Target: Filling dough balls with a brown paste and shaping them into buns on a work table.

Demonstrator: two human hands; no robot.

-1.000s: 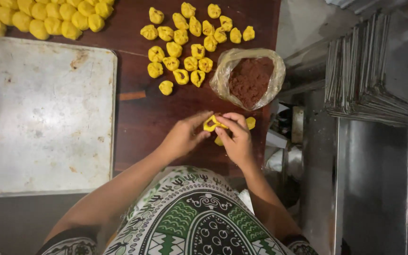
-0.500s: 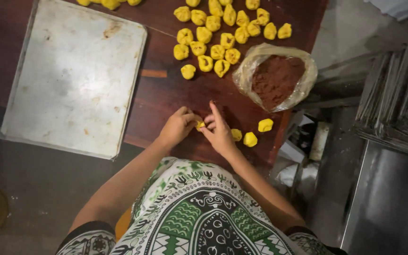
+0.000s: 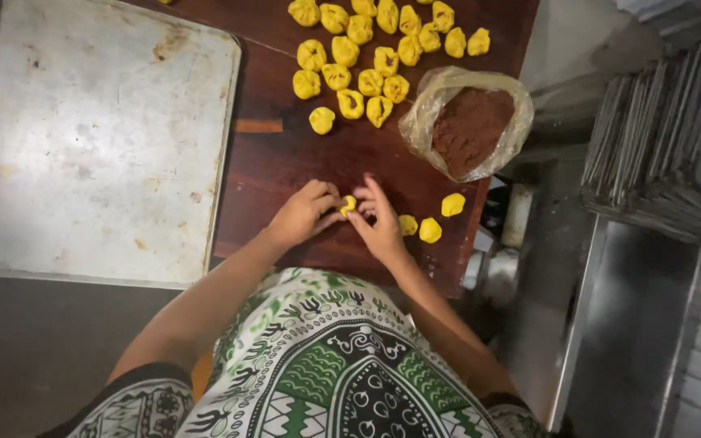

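A bare metal tray [image 3: 99, 146] lies at the left of the dark wooden desk [image 3: 285, 170]. Near the desk's front edge, the left hand [image 3: 302, 212] and right hand [image 3: 379, 221] meet, fingers pinched together on a small yellow dough piece [image 3: 349, 203]. Rightward sit three loose yellow pieces [image 3: 430, 230] and a plastic bag of brown filling [image 3: 468, 130].

— Where are the hands?
— On the table [image 3: 285, 162], near its front edge. The left hand [image 3: 302, 215] and right hand [image 3: 379, 223] meet, with a dough piece [image 3: 349, 204] pinched between them.
— What lies beside them?
— Three loose pieces [image 3: 430, 229] just right of the right hand. A big tray [image 3: 99, 146] lies to the left.
— And farther back?
— A heap of folded pieces [image 3: 367, 57]. Right of it sits a bag [image 3: 468, 122] with filling [image 3: 470, 130] in it.
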